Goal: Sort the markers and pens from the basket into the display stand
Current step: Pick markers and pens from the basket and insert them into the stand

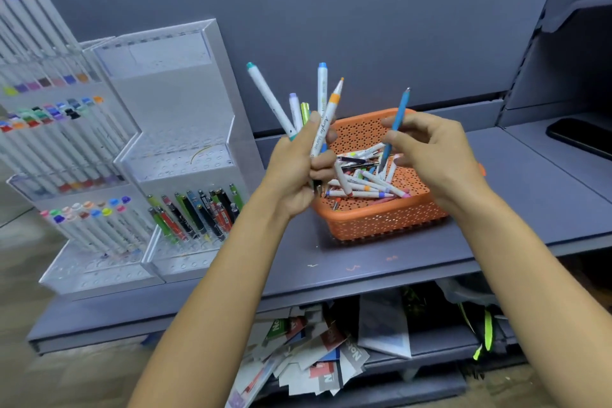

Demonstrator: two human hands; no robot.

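An orange perforated basket point(381, 222) sits on the grey shelf with several white markers and pens point(367, 184) lying in it. My left hand point(298, 169) grips a fanned bunch of white markers point(318, 109) with teal, blue, purple, green and orange caps, held up just left of the basket. My right hand point(430, 152) pinches a blue pen point(395, 126) upright over the basket. The clear tiered display stand point(185, 156) stands at left; its front row holds several dark, red and green pens point(198, 212).
A second clear stand point(59, 149) at far left is filled with white markers with coloured caps. A black phone point(583, 136) lies on the shelf at right. Loose papers and boxes point(314, 351) lie on the lower shelf. Bare shelf surface lies in front of the basket.
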